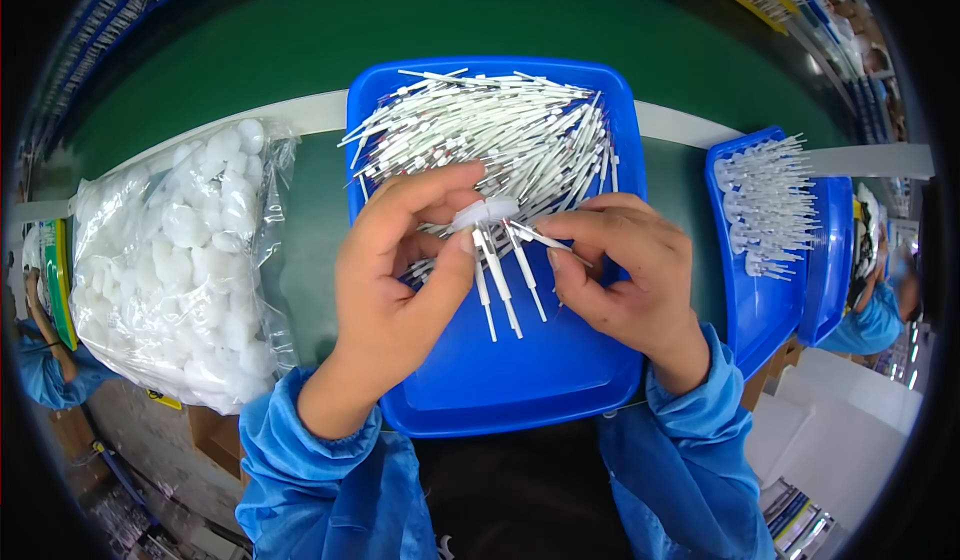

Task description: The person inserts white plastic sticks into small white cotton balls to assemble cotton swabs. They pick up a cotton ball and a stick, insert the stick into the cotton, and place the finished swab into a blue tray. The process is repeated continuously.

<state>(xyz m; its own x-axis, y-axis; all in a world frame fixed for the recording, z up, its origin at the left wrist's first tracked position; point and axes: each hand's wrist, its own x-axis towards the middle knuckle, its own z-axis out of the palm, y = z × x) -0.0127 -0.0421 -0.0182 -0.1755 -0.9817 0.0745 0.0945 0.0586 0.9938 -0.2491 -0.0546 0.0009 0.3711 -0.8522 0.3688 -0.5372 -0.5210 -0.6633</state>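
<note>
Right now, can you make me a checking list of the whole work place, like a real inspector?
Surface: green table, with a blue tub in front of the person.
Job's things: white cap with thin sticks hanging from it; a big stick pile in the tub.
Clutter: clear bag of white pieces at left; blue tray of stick bunches at right.
Hands: left hand pinches the cap; right hand pinches one stick beside it.
Cables: nothing clearly seen.
Surroundings: other people's blue sleeves at both edges.
</note>
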